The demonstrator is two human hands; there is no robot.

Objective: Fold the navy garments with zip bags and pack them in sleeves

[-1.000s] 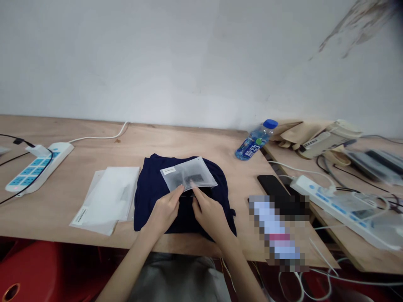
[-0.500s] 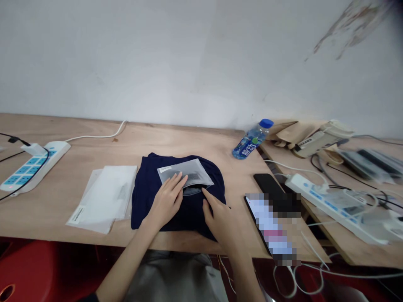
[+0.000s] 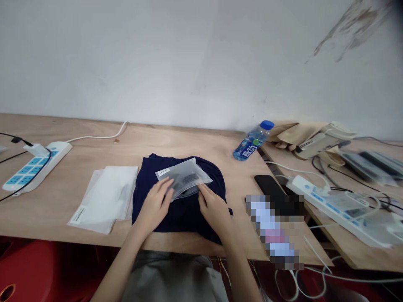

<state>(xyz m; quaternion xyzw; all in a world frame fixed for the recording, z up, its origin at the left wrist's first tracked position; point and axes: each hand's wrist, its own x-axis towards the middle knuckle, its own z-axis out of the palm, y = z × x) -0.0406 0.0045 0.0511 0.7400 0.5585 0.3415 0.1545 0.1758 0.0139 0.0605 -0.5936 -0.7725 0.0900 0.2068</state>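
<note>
A frosted plastic zip bag point(image 3: 184, 178) lies tilted across the top of a folded navy garment point(image 3: 181, 216), with something dark showing through it. A small white label point(image 3: 162, 173) sits at its upper left corner and a dark printed patch point(image 3: 189, 180) near its middle, but neither can be read at this size.

The left hand point(image 3: 153, 207) reaches the bag's lower left, its fingers point(image 3: 165, 188) slightly apart. The right hand point(image 3: 214, 209) lies at the lower right edge, its fingers point(image 3: 203, 193) close together. Both touch the bag or its edge; whether either is gripping it, I cannot tell.

The garment sits on a plywood worktop point(image 3: 78, 167). Just left of it lies a stack of white bags point(image 3: 107, 195) with a barcode label point(image 3: 82, 214). Beyond stands a water bottle point(image 3: 253, 141) with a blue cap and blue label, its lettering warped. To the right are a black phone point(image 3: 267, 186) and a pixelated patch point(image 3: 273, 230). Power strips point(image 3: 34, 167) point(image 3: 327, 205) lie at both sides.
</note>
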